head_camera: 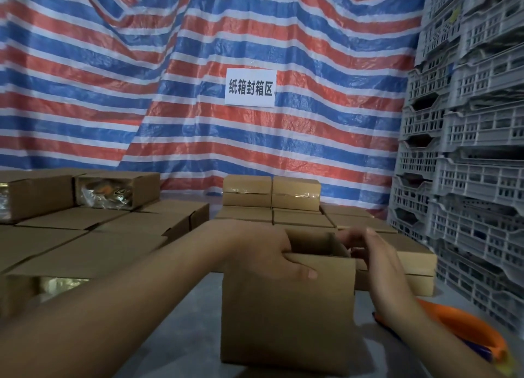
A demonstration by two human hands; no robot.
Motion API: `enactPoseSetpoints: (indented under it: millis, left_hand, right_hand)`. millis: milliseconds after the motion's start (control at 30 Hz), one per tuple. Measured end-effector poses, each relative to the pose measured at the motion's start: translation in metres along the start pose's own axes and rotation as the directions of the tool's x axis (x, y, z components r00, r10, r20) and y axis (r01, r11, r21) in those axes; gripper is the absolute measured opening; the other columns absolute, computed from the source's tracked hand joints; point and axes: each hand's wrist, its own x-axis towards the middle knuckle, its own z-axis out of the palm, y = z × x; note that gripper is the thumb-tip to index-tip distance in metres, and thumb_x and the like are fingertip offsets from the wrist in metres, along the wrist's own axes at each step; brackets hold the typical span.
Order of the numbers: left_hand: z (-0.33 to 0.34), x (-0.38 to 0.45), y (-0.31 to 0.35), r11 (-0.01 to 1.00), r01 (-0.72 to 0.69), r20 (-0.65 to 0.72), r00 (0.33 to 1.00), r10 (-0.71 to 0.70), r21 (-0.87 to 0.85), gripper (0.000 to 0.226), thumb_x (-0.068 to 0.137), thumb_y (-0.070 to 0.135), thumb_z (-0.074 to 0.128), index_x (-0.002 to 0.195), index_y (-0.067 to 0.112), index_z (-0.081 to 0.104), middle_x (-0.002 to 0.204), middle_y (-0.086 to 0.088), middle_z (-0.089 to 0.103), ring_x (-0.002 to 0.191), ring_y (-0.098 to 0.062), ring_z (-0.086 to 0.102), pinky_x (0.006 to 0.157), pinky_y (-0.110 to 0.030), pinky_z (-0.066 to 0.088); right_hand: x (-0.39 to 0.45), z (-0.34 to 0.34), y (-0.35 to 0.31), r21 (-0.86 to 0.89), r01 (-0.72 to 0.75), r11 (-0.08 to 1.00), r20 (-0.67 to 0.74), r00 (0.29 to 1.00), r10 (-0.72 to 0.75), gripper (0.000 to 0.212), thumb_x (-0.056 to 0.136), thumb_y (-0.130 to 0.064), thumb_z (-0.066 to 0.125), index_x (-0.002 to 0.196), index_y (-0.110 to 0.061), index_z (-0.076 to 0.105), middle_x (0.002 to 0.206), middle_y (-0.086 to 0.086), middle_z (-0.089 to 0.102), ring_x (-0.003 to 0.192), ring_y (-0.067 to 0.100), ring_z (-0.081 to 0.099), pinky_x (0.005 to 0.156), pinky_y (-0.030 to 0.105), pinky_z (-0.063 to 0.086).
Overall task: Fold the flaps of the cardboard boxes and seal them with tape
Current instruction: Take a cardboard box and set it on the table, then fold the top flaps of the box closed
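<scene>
Open cardboard box [286,309], held at its top rim by both hands.

Left hand [266,253] grips the near rim, thumb outside; right hand [377,267] curls over the right edge. Interior dark, contents not discernible. Beyond the hands: sealed boxes [272,193]; right: stacked grey crates [467,139].

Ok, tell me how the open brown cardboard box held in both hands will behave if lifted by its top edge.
The open brown cardboard box probably feels light: the left hand pinches only its rim. Its thin walls may flex, since the top is unsealed. The right hand steadies it, suggesting it tips easily.
</scene>
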Motion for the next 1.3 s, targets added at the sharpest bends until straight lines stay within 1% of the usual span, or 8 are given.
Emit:
enactPoseSetpoints:
  millis: [200, 400, 633, 867, 1033, 1100, 1167, 1300]
  left_hand:
    - [0.013, -0.015, -0.007, 0.982, -0.090, -0.498, 0.852, 0.162, 0.166, 0.038, 0.083, 0.066, 0.054, 0.102, 0.034, 0.060, 0.087, 0.014, 0.059, 0.078, 0.000, 0.056, 0.073, -0.022, 0.052]
    - [0.057, -0.045, -0.046, 0.895, -0.273, -0.855, 0.482, -0.190, -0.353, 0.058, 0.077, 0.068, 0.047, 0.122, 0.034, 0.055, 0.114, 0.019, 0.057, 0.107, 0.000, 0.056, 0.088, -0.025, 0.049]
    - [0.112, -0.031, -0.055, 0.633, -0.449, -0.709, 0.665, -0.234, -0.630, 0.029, 0.087, 0.045, 0.059, 0.115, 0.042, 0.061, 0.114, 0.025, 0.065, 0.108, 0.001, 0.061, 0.080, -0.013, 0.052]
    - [0.116, -0.028, -0.059, 0.551, -0.495, -0.697, 0.673, -0.247, -0.673, 0.034, 0.086, 0.060, 0.050, 0.111, 0.043, 0.064, 0.115, 0.013, 0.068, 0.108, -0.004, 0.063, 0.083, -0.017, 0.051]
    - [0.115, -0.029, -0.056, 0.580, -0.482, -0.713, 0.647, -0.270, -0.657, 0.043, 0.086, 0.062, 0.044, 0.103, 0.031, 0.067, 0.103, 0.008, 0.068, 0.097, -0.009, 0.064, 0.082, -0.029, 0.052]
    - [0.114, -0.030, -0.054, 0.595, -0.470, -0.717, 0.638, -0.281, -0.652, 0.049, 0.084, 0.064, 0.043, 0.102, 0.025, 0.066, 0.099, 0.009, 0.068, 0.093, -0.007, 0.064, 0.078, -0.025, 0.052]
    - [0.111, -0.031, -0.050, 0.599, -0.459, -0.714, 0.633, -0.299, -0.657, 0.046, 0.086, 0.062, 0.046, 0.100, 0.023, 0.066, 0.095, 0.009, 0.067, 0.089, -0.005, 0.063, 0.075, -0.021, 0.051]
    - [0.104, -0.032, -0.044, 0.620, -0.398, -0.700, 0.609, -0.373, -0.676, 0.026, 0.095, 0.045, 0.050, 0.099, 0.023, 0.064, 0.084, 0.010, 0.065, 0.078, -0.002, 0.061, 0.071, -0.025, 0.048]
  right_hand:
    - [-0.012, -0.002, 0.002, -0.185, 0.253, 0.950, 0.119, 0.965, -0.234, 0.041, 0.088, -0.061, 0.034, 0.108, -0.041, 0.065, 0.114, -0.021, 0.062, 0.111, -0.002, 0.056, 0.087, 0.005, 0.039]
    - [-0.021, -0.002, 0.003, -0.254, 0.336, 0.907, 0.181, 0.937, -0.297, 0.047, 0.088, -0.058, 0.046, 0.125, -0.032, 0.059, 0.129, -0.022, 0.053, 0.121, -0.007, 0.048, 0.094, 0.002, 0.035]
    - [-0.026, 0.006, 0.011, -0.216, 0.315, 0.924, 0.164, 0.945, -0.284, 0.044, 0.087, -0.058, 0.047, 0.123, -0.035, 0.060, 0.126, -0.031, 0.052, 0.120, -0.008, 0.050, 0.091, 0.003, 0.039]
    - [-0.032, 0.009, 0.017, -0.064, 0.197, 0.978, 0.210, 0.961, -0.179, 0.050, 0.087, -0.059, 0.050, 0.124, -0.029, 0.064, 0.122, -0.024, 0.061, 0.111, -0.001, 0.060, 0.081, 0.013, 0.051]
    - [-0.031, 0.009, 0.014, -0.277, 0.056, 0.959, 0.137, 0.990, -0.019, 0.036, 0.099, -0.032, 0.046, 0.066, -0.022, 0.053, 0.060, -0.007, 0.054, 0.061, 0.009, 0.052, 0.073, 0.044, 0.050]
    - [-0.030, 0.007, 0.016, -0.245, 0.057, 0.968, 0.136, 0.990, -0.024, 0.037, 0.103, -0.025, 0.045, 0.068, -0.020, 0.056, 0.065, -0.005, 0.057, 0.065, 0.016, 0.057, 0.072, 0.042, 0.049]
    - [-0.031, 0.006, 0.016, -0.154, 0.068, 0.986, 0.149, 0.988, -0.044, 0.044, 0.098, -0.047, 0.044, 0.081, -0.013, 0.065, 0.075, 0.001, 0.066, 0.077, 0.025, 0.064, 0.076, 0.037, 0.051]
    - [-0.032, 0.008, 0.009, -0.062, 0.131, 0.989, 0.176, 0.977, -0.118, 0.033, 0.097, -0.049, 0.044, 0.084, -0.038, 0.073, 0.086, -0.016, 0.071, 0.080, -0.003, 0.063, 0.068, 0.009, 0.044]
